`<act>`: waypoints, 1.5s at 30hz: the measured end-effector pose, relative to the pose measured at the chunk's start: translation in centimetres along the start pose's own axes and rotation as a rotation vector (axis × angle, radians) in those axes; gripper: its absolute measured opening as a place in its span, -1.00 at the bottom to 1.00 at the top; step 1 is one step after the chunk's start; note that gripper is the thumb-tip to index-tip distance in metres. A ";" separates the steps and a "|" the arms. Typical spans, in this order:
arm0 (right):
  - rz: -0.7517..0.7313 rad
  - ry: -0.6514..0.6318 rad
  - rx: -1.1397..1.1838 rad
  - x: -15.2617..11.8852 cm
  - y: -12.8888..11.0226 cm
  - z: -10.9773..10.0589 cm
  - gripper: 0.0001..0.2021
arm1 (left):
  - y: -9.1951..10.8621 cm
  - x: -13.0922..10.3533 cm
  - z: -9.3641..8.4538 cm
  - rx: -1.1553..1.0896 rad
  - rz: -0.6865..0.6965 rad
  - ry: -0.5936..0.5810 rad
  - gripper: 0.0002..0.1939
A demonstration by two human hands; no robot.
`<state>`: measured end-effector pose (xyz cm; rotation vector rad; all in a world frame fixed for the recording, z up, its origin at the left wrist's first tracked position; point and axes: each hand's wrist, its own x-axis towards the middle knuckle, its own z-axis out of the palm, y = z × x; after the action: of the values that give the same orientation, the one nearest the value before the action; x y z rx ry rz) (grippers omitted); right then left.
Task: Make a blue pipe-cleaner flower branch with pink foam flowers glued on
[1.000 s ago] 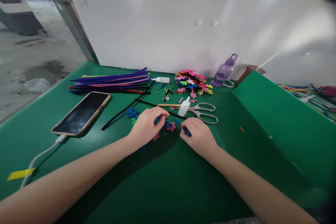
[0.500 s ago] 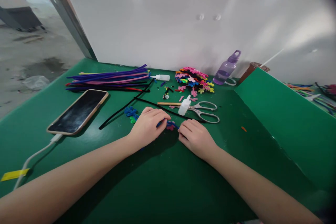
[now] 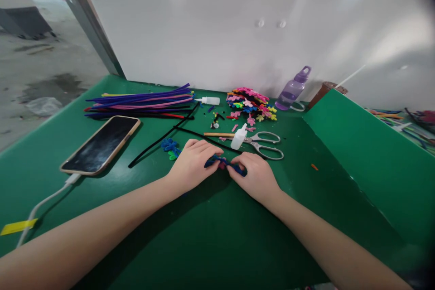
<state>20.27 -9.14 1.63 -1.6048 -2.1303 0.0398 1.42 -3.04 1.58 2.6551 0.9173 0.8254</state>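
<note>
A blue pipe cleaner strand (image 3: 239,170) with a pink flower (image 3: 222,163) on it runs between my two hands, low over the green table. My left hand (image 3: 194,163) is closed in a pinch round its left part. Thumb and fingertips of my right hand (image 3: 254,176) grip its right end. A blue pipe cleaner flower (image 3: 170,146) and a green one (image 3: 172,156) show beyond my left hand; whether they join the strand is hidden. Just past my fingers stand a white glue bottle (image 3: 239,137) and scissors (image 3: 267,145).
Behind lie a bundle of pipe cleaners (image 3: 142,102), another glue bottle (image 3: 210,100) and a heap of colourful flowers (image 3: 249,104). A phone (image 3: 102,145) on a cable lies left. A purple water bottle (image 3: 292,89), a brown cup (image 3: 321,93) and a green partition (image 3: 374,158) stand right.
My right hand has turned and its fingers have shifted, so more of the blue strand shows between thumb and fingers. My left hand has moved slightly right.
</note>
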 end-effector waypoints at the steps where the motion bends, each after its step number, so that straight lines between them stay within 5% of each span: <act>1: 0.016 -0.008 0.001 0.0 0.0 0.1 -0.85 | 0.0 0.0 0.0 -0.001 0.001 -0.003 -0.85; 26: 0.096 -0.036 0.080 0.2 -0.5 0.7 -0.85 | -0.5 -0.1 0.6 -0.116 -0.092 -0.050 -0.65; 45: 0.082 -0.088 0.030 0.1 -0.2 0.6 -0.88 | -0.6 -0.1 0.8 -0.112 -0.082 -0.060 -0.74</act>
<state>19.80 -8.93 1.21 -1.7008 -2.1179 0.1706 1.50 -2.59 0.67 2.5152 0.9294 0.7512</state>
